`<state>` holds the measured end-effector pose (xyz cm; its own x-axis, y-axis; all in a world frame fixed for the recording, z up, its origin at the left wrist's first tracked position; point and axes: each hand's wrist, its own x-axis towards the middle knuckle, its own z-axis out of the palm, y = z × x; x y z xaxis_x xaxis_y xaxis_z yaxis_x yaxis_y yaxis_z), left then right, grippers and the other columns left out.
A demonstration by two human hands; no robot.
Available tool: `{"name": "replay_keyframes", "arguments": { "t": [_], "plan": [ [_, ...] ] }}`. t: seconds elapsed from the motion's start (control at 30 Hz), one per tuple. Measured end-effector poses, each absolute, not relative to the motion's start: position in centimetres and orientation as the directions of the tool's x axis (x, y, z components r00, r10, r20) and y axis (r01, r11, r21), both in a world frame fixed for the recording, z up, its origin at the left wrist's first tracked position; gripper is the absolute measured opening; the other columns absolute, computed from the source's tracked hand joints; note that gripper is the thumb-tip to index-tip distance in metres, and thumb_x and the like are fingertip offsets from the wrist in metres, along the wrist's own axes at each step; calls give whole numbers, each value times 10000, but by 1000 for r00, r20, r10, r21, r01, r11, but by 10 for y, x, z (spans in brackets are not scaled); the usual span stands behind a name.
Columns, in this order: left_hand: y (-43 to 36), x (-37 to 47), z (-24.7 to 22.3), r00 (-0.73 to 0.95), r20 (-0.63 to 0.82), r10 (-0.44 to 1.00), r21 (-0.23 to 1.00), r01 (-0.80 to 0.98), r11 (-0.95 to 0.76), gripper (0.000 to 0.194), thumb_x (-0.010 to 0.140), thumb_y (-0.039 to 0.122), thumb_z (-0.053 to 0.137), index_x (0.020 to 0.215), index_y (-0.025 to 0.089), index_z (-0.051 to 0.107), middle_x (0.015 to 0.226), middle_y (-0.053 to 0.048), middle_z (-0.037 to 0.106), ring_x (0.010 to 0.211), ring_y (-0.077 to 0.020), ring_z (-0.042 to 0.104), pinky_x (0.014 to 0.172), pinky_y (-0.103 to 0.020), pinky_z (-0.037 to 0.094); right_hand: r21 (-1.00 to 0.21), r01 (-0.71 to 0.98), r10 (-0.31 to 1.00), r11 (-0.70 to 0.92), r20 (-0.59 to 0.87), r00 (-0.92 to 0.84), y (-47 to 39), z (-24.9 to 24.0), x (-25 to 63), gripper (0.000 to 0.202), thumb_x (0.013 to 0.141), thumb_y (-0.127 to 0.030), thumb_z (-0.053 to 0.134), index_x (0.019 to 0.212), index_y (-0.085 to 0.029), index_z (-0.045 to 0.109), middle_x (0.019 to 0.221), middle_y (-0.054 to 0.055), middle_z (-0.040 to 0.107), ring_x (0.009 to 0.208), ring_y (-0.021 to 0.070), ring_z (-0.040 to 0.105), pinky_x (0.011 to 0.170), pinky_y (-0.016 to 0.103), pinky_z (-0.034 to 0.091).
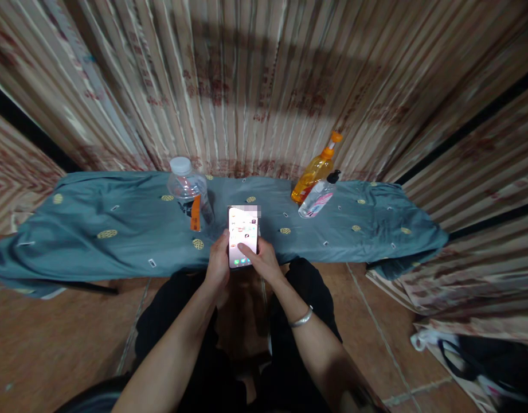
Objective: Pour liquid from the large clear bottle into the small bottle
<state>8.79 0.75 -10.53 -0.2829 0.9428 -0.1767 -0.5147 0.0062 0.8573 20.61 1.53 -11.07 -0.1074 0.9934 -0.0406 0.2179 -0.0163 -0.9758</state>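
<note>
A phone (pixel 243 232) with a lit screen of app icons is held upright in the middle of the head view, over the front edge of the cloth-covered table. My left hand (pixel 218 259) grips its left side, fingers wrapped behind it. On the right side, my right hand (pixel 262 258) also holds the phone, with the thumb over the lower part of the screen. The fingers behind the phone are hidden. Behind and left of the phone stands a large clear bottle (pixel 190 189) with a white cap and an orange label.
An orange pump bottle (pixel 314 175) and a clear bottle with a black pump (pixel 319 198) stand close together at the right on the green cloth (pixel 130 212). A patterned curtain (pixel 255 86) hangs behind. A dark bag (pixel 491 361) lies on the floor at right.
</note>
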Motion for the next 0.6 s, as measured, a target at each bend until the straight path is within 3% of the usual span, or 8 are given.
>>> {"name": "replay_keyframes", "arguments": {
  "t": [0.2,0.37,0.6],
  "plan": [
    [7,88,-102,-265,-211,941,824,-566,25,472,755,546,688,950,118,724,897,-95,771,770,-243,716,740,-346,546,-987,160,989,15,-9,-145,14,-114,209,320,833,-455,650,1024,-198,664,999,72,735,907,236,675,806,348,519],
    [7,91,-95,-264,-255,930,782,-622,37,397,788,488,671,936,122,709,867,-104,771,777,-257,728,745,-371,571,-978,207,992,26,0,-124,16,-109,214,271,892,-446,511,835,-205,620,771,15,667,719,180,587,655,273,437],
    [5,93,-90,-236,-306,922,742,-667,75,328,818,426,655,942,127,703,843,-102,772,804,-269,739,792,-398,582,-981,186,994,47,28,-107,18,-102,219,330,887,-507,458,761,-220,563,714,3,612,682,176,531,624,270,380]
  ]
}}
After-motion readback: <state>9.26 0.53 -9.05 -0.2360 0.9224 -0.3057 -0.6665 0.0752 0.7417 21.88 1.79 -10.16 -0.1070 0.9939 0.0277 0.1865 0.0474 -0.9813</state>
